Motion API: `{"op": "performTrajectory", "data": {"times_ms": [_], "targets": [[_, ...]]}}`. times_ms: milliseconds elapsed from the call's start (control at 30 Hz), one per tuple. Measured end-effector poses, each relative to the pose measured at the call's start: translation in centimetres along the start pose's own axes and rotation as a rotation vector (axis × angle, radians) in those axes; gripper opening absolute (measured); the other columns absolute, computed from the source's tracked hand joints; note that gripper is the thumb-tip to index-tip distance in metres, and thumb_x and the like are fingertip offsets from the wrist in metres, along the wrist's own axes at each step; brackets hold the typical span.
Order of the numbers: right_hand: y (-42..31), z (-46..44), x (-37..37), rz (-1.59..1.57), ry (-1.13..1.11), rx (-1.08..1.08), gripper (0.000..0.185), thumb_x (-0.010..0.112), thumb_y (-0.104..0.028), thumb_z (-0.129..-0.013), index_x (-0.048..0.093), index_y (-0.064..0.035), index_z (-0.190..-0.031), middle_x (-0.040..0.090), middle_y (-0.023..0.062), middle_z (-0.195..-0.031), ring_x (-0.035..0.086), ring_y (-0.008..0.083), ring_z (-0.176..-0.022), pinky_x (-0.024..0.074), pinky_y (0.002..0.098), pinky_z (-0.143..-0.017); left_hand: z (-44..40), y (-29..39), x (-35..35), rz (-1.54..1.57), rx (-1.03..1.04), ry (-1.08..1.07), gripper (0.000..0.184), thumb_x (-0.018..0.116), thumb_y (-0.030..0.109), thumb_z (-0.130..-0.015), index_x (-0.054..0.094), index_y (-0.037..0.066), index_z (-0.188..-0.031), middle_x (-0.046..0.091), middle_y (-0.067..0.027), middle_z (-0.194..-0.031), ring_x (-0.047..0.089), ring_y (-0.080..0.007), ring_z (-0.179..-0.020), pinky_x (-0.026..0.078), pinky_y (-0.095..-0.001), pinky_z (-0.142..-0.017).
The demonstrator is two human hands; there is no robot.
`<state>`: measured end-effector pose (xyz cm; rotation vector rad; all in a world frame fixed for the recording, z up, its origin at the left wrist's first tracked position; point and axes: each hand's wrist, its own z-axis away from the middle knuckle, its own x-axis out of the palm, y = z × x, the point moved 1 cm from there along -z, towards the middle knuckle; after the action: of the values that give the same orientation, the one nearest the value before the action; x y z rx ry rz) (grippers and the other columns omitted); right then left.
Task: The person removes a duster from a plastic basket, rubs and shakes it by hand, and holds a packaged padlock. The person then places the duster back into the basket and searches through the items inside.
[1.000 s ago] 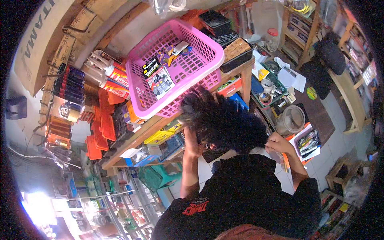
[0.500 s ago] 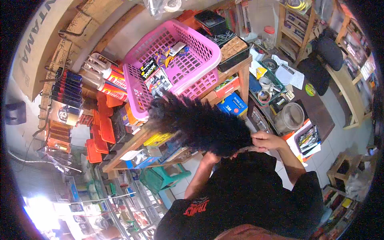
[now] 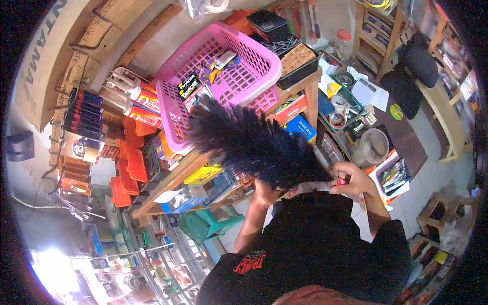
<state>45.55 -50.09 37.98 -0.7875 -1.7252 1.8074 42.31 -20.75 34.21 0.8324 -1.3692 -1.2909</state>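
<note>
The duster (image 3: 256, 145) was found held up in front of the wearer's chest, its feathers pointing toward the near edge of the shelf (image 3: 173, 180). The right hand (image 3: 351, 178) was closed around its narrow end, with a pink part, probably the handle, showing between the fingers. The left hand (image 3: 265, 194) was at the underside of the feathers; its fingers were partly hidden, and whether it gripped or merely steadied the duster could not be told.

The feather tips overlapped the near rim of the basket (image 3: 274, 67) in view, just below the packet (image 3: 191, 87) in it; contact could not be confirmed. Below the shelf's near edge were a yellow box (image 3: 202, 174) and, toward its right corner, a blue box (image 3: 301, 128). The tub (image 3: 370, 147) stood near the right hand.

In the inspector's judgement, good handling called for a firm right grip, a light left hand that did not crush the feathers, and tips kept off the loose packet. Adequate elbow room beside the tub was also advisable.
</note>
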Motion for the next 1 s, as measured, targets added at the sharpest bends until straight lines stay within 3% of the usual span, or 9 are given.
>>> {"op": "performTrajectory", "data": {"times_ms": [100, 233, 300, 500, 600, 733, 867, 967, 1000], "targets": [[0.1, 0.4, 0.6, 0.135, 0.091, -0.110, 0.035, 0.085, -0.009, -0.068, 0.052, -0.0027, -0.079, 0.044, 0.0002, -0.070, 0.041, 0.0105, -0.064, 0.0340, 0.0291, -0.057, 0.4, -1.1, 0.4, 0.169, -0.183, -0.302, 0.077, 0.038, 0.071, -0.089, 0.063, 0.000, -0.104, 0.066, -0.0130, -0.083, 0.063, -0.0257, -0.070, 0.051, -0.0369, -0.061], [-0.8, -1.1, 1.8, 0.329, 0.253, -0.322, 0.026, 0.079, -0.007, -0.071, 0.055, -0.0001, -0.077, 0.048, 0.0088, -0.070, 0.046, 0.0232, -0.060, 0.0377, 0.0336, -0.056, 0.4, 2.1, 3.5, -0.082, -0.100, -0.342, 0.086, 0.021, 0.073, -0.089, 0.061, -0.001, -0.106, 0.065, -0.0131, -0.078, 0.062, -0.0244, -0.065, 0.050, -0.0354, -0.056], [-0.8, -2.1, 2.3, 0.398, 0.309, -0.404, 0.019, 0.075, -0.006, -0.073, 0.060, 0.0012, -0.083, 0.053, 0.0107, -0.073, 0.052, 0.0265, -0.062, 0.0413, 0.0352, -0.057, -0.1, 2.7, 4.1, 0.373, -0.161, -0.323, 0.073, 0.025, 0.063, -0.094, 0.059, -0.001, -0.102, 0.062, -0.0126, -0.076, 0.061, -0.0230, -0.063, 0.048, -0.0320, -0.050], [-1.8, -2.1, 2.4, 0.677, 0.343, -0.433, 0.025, 0.069, -0.006, -0.078, 0.067, 0.0025, -0.101, 0.059, 0.0135, -0.078, 0.060, 0.0314, -0.065, 0.0460, 0.0373, -0.057, 0.3, 1.7, 2.2, 0.643, -0.012, 0.268, 0.065, 0.044, 0.056, -0.091, 0.052, 0.008, -0.135, 0.054, -0.0110, -0.136, 0.051, -0.0309, -0.124, 0.045, -0.0498, -0.100], [-0.8, -1.3, 1.8, 0.620, 0.319, -0.362, 0.025, 0.070, -0.010, -0.080, 0.067, 0.0024, -0.103, 0.058, 0.0134, -0.077, 0.059, 0.0303, -0.064, 0.0453, 0.0369, -0.057, 0.0, 4.0, 0.9, 0.317, 0.338, -0.052, 0.072, 0.036, 0.059, -0.091, 0.045, 0.009, -0.142, 0.049, -0.0090, -0.143, 0.048, -0.0327, -0.128, 0.037, -0.0532, -0.107], [-0.6, 0.6, 0.2, 0.480, 0.123, -0.070, 0.025, 0.072, -0.023, -0.085, 0.063, -0.0011, -0.094, 0.050, 0.0106, -0.068, 0.053, 0.0257, -0.061, 0.0459, 0.0371, -0.060, 0.7, 0.2, -5.6, -0.563, 0.286, 0.356, 0.074, 0.040, 0.058, -0.091, 0.039, 0.009, -0.146, 0.044, -0.0086, -0.147, 0.046, -0.0334, -0.130, 0.034, -0.0545, -0.110], [-1.3, 2.0, -1.7, 0.336, 0.033, -0.061, 0.033, 0.073, -0.026, -0.085, 0.053, 0.0002, -0.082, 0.043, 0.0084, -0.065, 0.040, 0.0185, -0.059, 0.0383, 0.0370, -0.056, 1.4, 1.2, -5.8, -0.144, 0.440, 0.245, 0.072, 0.040, 0.058, -0.093, 0.041, 0.009, -0.146, 0.046, -0.0082, -0.146, 0.046, -0.0323, -0.130, 0.034, -0.0537, -0.111], [3.4, 4.3, -4.3, 0.267, 0.066, -0.051, 0.032, 0.073, -0.025, -0.086, 0.056, 0.0015, -0.081, 0.048, 0.0061, -0.064, 0.045, 0.0127, -0.060, 0.0391, 0.0326, -0.055, 0.3, 3.4, -5.4, -0.270, 0.394, 0.574, 0.075, 0.035, 0.065, -0.094, 0.044, 0.009, -0.144, 0.051, -0.0089, -0.142, 0.047, -0.0323, -0.129, 0.034, -0.0538, -0.111], [3.9, 4.6, -4.5, 0.187, 0.096, -0.040, 0.032, 0.073, -0.025, -0.086, 0.057, 0.0020, -0.080, 0.049, 0.0054, -0.064, 0.045, 0.0117, -0.060, 0.0390, 0.0317, -0.055, 0.0, 5.9, -4.7, 0.324, 0.468, 0.283, 0.080, 0.031, 0.070, -0.093, 0.046, 0.008, -0.142, 0.053, -0.0097, -0.139, 0.049, -0.0328, -0.127, 0.033, -0.0536, -0.111]]}}
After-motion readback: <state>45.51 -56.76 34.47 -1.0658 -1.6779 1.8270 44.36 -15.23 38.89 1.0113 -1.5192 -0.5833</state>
